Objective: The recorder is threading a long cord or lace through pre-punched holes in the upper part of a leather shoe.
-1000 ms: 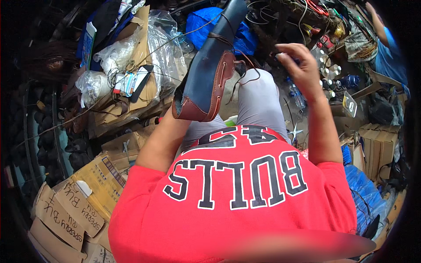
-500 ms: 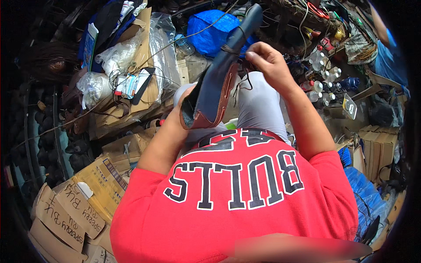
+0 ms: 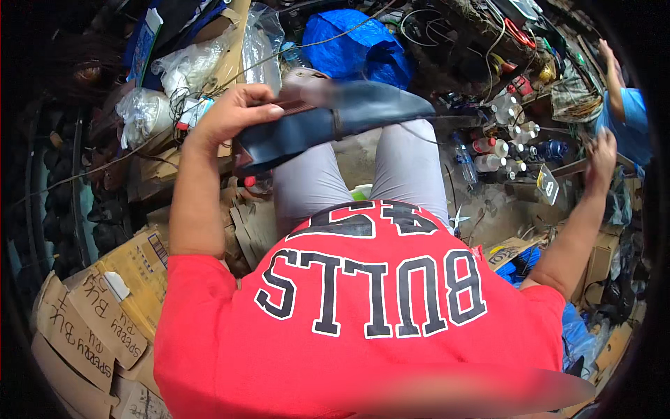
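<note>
A navy-blue shoe with brown trim [image 3: 373,112] hangs sideways above my knees, its toe pointing right. My left hand [image 3: 241,112] is closed on the heel end, with the thumb along the upper edge. A dark cord [image 3: 338,124] wraps the middle of the shoe. Far out to the right, my right hand [image 3: 601,155] is closed in a fist. A thin thread [image 3: 502,124] seems to run from the shoe toward that fist, faint and partly blurred.
Several bottles [image 3: 492,157] stand right of my knees. A blue plastic bag [image 3: 352,45] lies ahead. Cardboard [image 3: 91,335] is piled at the lower left, and clear plastic bags [image 3: 143,115] lie at the left. Another person's blue sleeve [image 3: 631,115] is close beyond my right hand.
My right hand has swung from beside the shoe far out to the right. The shoe has turned from steeply upright to nearly level, and my left hand has risen and moved left with it.
</note>
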A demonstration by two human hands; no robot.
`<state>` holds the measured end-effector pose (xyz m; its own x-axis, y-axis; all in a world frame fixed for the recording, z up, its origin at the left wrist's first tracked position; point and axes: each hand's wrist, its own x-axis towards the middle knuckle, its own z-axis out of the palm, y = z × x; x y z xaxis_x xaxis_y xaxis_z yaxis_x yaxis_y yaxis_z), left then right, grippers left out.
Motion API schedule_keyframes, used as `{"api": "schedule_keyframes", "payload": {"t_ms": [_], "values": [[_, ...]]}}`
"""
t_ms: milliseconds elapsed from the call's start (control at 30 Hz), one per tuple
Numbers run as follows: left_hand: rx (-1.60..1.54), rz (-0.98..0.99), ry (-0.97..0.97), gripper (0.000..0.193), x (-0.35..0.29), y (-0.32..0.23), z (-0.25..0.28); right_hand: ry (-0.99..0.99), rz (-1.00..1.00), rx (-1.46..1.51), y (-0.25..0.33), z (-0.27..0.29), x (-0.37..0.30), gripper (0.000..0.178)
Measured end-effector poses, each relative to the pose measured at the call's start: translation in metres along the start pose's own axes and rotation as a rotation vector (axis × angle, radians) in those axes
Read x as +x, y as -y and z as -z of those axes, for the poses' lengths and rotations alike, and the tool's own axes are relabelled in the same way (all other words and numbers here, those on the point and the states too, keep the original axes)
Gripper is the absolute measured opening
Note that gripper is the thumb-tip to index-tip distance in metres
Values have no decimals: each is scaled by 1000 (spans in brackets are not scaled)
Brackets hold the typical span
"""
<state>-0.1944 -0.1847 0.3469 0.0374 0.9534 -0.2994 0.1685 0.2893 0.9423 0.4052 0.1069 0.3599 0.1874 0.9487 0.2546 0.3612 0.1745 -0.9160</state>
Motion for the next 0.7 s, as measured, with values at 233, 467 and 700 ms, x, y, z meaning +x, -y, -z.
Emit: {"api": "schedule_keyframes", "payload": {"t_ms": [233, 467, 700], "values": [[258, -117, -67, 21, 1, -2, 12, -299, -122, -528, -107, 236, 67, 40], [585, -262, -252, 21, 17, -7, -9, -94, -323, -1444, -166, 359, 39, 48], [858, -367, -338, 23, 11, -51, -68, 1093, -189, -1238, -145, 139, -40, 51]]}}
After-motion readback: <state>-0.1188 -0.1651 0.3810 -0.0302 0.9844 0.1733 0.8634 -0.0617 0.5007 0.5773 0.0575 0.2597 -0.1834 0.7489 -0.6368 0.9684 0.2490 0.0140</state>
